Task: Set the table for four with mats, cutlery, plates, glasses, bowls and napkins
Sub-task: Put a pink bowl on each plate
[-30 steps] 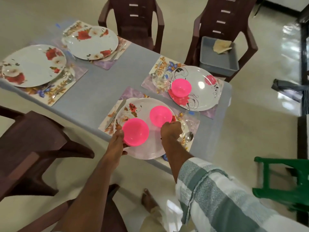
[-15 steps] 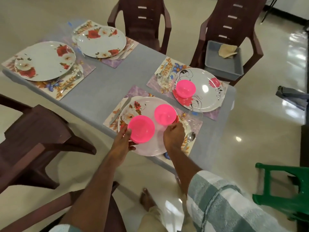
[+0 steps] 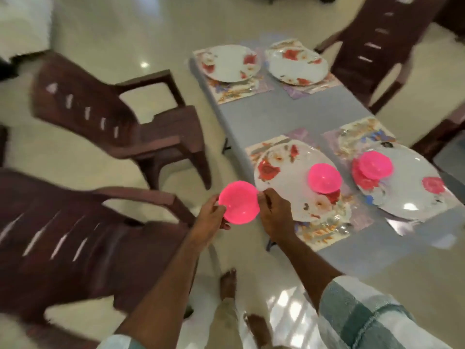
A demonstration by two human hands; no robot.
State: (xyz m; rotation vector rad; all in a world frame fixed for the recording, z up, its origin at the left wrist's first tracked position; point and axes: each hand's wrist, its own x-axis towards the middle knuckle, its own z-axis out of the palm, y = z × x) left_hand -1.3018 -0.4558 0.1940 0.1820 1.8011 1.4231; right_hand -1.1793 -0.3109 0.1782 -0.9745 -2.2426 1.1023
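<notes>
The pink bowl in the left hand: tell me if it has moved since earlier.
Yes. The pink bowl has left the near plate; both hands hold it off the table's edge.

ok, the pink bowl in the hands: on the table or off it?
Off. The pink bowl is held by both hands, left hand and right hand, over the floor beside the table.

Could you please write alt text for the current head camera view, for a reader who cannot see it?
Both hands, left hand and right hand, hold a pink bowl off the grey table's edge. Two more pink bowls sit on the near plates; two far plates have none.
</notes>
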